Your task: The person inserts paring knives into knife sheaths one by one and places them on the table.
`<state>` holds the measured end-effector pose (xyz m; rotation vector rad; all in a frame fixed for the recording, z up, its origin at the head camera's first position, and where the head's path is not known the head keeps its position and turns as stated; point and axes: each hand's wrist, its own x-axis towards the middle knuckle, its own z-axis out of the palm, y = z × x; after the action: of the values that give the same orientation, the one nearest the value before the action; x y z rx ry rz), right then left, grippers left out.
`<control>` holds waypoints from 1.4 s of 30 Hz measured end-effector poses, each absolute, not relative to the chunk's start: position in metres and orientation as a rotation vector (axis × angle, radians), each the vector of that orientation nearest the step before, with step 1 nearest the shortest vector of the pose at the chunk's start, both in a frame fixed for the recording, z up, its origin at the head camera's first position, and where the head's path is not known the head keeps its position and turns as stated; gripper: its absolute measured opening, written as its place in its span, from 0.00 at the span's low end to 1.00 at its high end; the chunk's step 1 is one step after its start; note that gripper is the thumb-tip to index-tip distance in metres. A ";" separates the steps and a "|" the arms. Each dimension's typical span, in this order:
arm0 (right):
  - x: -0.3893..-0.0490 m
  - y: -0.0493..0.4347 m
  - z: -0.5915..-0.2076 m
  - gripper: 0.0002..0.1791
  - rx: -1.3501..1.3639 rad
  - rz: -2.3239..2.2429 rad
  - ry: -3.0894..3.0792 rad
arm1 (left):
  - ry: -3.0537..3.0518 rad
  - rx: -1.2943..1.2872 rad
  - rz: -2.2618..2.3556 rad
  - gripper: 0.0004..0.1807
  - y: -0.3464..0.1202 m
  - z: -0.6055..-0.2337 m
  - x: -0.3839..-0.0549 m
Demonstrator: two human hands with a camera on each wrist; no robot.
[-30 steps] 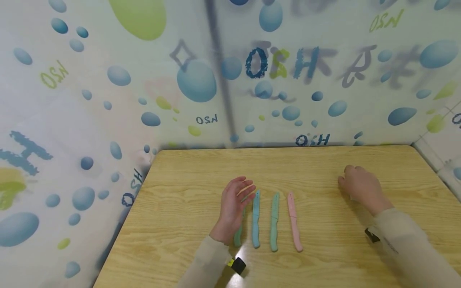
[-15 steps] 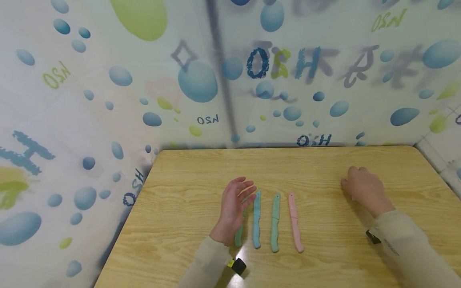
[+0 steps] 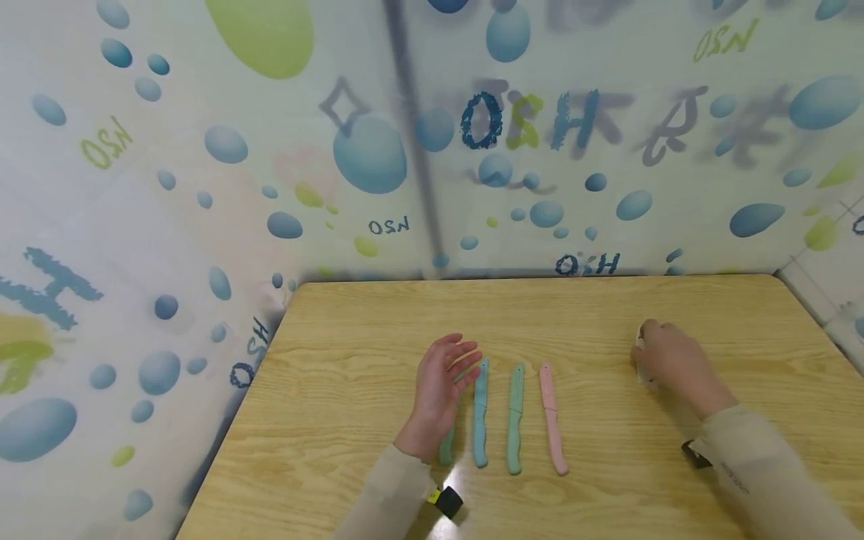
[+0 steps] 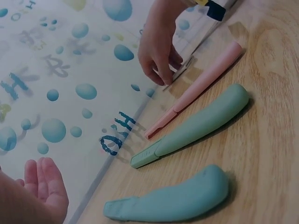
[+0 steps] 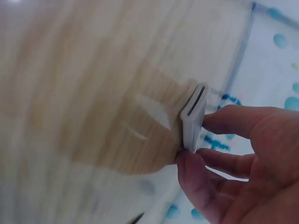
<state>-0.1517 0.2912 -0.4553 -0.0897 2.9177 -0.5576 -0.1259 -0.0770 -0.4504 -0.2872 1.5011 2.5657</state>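
My left hand (image 3: 437, 394) hovers palm inward with relaxed fingers over the leftmost green knife (image 3: 446, 448), hiding most of it. Its fingertips lie beside the top of a blue knife (image 3: 480, 427). To the right are another green knife (image 3: 514, 427) and a pink knife (image 3: 553, 431), roughly parallel. Farther right, my right hand (image 3: 678, 367) pinches a small flat white piece with a dark slot (image 5: 192, 123) between thumb and fingers, low at the tabletop. The right wrist view shows its slotted end; its exact kind is unclear.
The wooden table (image 3: 351, 330) ends at a back edge against a wall covering (image 3: 304, 135) printed with blue and green drops. Bare wood lies between the pink knife and my right hand. A black wrist camera (image 3: 448, 501) sits beneath my left wrist.
My right hand has shifted slightly and turned, so the white piece now shows along its left side. The left hand and the knives have stayed in place.
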 end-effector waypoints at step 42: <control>-0.087 0.310 -0.421 0.34 -0.022 -0.525 2.951 | 2.541 0.836 0.904 0.21 0.035 -0.408 -0.156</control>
<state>-0.0869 0.3100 -0.4206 -0.0222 2.9515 -0.5246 -0.1558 0.0354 -0.4081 0.8363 2.5406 0.9041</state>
